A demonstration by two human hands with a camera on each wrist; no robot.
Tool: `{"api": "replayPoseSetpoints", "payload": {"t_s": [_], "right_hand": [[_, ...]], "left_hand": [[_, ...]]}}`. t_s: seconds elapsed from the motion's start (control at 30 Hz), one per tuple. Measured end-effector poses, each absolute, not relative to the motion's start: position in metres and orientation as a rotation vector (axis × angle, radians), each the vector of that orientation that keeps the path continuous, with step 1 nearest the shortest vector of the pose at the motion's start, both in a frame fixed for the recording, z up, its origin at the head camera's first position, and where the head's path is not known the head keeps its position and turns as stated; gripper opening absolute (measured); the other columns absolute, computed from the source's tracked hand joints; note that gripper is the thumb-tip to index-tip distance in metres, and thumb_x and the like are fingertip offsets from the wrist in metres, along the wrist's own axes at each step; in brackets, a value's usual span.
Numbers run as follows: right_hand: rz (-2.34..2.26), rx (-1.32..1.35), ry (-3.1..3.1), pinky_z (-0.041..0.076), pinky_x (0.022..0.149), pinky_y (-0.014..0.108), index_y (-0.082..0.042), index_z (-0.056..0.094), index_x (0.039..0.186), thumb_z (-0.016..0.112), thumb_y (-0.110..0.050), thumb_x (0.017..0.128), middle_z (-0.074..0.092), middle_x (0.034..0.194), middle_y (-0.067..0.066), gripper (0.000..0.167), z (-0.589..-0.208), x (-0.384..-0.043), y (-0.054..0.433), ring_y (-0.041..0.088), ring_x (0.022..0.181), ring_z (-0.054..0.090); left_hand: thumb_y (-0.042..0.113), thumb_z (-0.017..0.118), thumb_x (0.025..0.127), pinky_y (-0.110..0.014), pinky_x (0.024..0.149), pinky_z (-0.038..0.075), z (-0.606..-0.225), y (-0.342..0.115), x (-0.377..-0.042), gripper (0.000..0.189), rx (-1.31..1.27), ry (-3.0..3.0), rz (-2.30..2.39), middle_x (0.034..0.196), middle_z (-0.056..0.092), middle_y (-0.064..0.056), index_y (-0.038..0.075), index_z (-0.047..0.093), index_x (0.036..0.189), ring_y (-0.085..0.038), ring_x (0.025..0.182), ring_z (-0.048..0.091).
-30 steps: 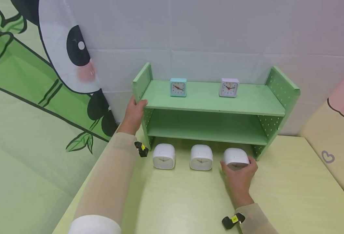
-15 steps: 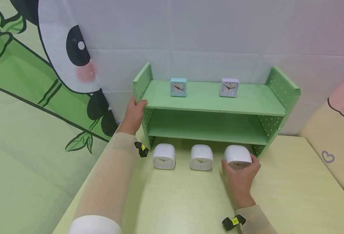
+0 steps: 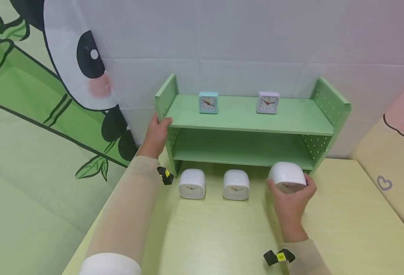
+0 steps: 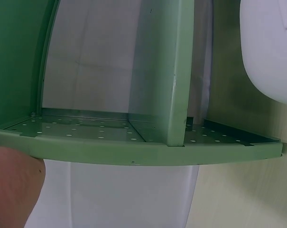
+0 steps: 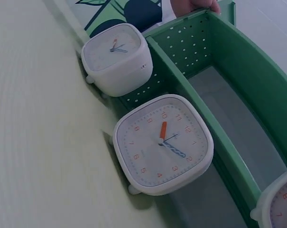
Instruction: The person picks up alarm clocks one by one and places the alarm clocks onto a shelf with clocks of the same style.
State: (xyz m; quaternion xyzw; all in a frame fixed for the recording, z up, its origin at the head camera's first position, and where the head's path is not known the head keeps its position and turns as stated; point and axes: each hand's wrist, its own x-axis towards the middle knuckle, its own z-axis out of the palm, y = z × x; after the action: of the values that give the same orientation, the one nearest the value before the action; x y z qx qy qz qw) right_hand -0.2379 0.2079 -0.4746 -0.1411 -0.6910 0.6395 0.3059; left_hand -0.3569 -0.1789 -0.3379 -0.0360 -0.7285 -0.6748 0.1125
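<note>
My left hand [image 3: 156, 135] grips the left side panel of a green two-tier shelf [image 3: 257, 130], thumb over its front edge. In my right hand [image 3: 293, 202] is a white alarm clock [image 3: 287, 172], held from both sides in front of the shelf's lower right; it overlaps the lower board in the head view. Two more white alarm clocks stand on the table, one in the middle [image 3: 236, 185] and one at the left [image 3: 192, 183]. In the right wrist view, the held clock [image 5: 283, 204] shows only partly at the lower right corner, fingers mostly outside the frame.
On the shelf's upper board stand a small light blue clock [image 3: 209, 102] and a small lilac clock [image 3: 268, 102]. The pale wooden table [image 3: 209, 236] runs under everything. Behind the shelf hangs a printed cloth [image 3: 250, 42] with a panda on it.
The right hand has lifted its white alarm clock off the table, up and slightly right toward the lower board. The left hand keeps its grip on the shelf.
</note>
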Motion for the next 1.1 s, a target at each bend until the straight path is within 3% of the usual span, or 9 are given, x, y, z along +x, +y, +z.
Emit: {"api": "replayPoseSetpoints", "payload": {"t_s": [0.67, 1.1], "right_hand": [[1.659, -0.317, -1.827, 0.035, 0.108, 0.041, -0.022, 0.026, 0.151, 0.094, -0.020, 0.073, 0.029, 0.154, 0.004, 0.103, -0.439, -0.272, 0.219, 0.022, 0.136, 0.035], [1.633, -0.330, -1.881, 0.034, 0.109, 0.030, -0.019, 0.024, 0.152, 0.097, -0.032, 0.071, 0.030, 0.151, 0.003, 0.110, -0.418, -0.306, 0.221, 0.018, 0.134, 0.037]], "left_hand": [[0.026, 0.052, 0.104, -0.048, 0.119, 0.027, -0.339, -0.179, -0.358, 0.059, -0.120, -2.123, -1.979, 0.156, 0.042, -0.005, 0.021, 0.032, 0.160, -0.022, 0.142, 0.037], [0.025, 0.050, 0.105, -0.048, 0.119, 0.026, -0.338, -0.179, -0.358, 0.060, -0.107, -2.135, -1.987, 0.156, 0.040, -0.006, 0.020, 0.030, 0.161, -0.022, 0.142, 0.036]]}}
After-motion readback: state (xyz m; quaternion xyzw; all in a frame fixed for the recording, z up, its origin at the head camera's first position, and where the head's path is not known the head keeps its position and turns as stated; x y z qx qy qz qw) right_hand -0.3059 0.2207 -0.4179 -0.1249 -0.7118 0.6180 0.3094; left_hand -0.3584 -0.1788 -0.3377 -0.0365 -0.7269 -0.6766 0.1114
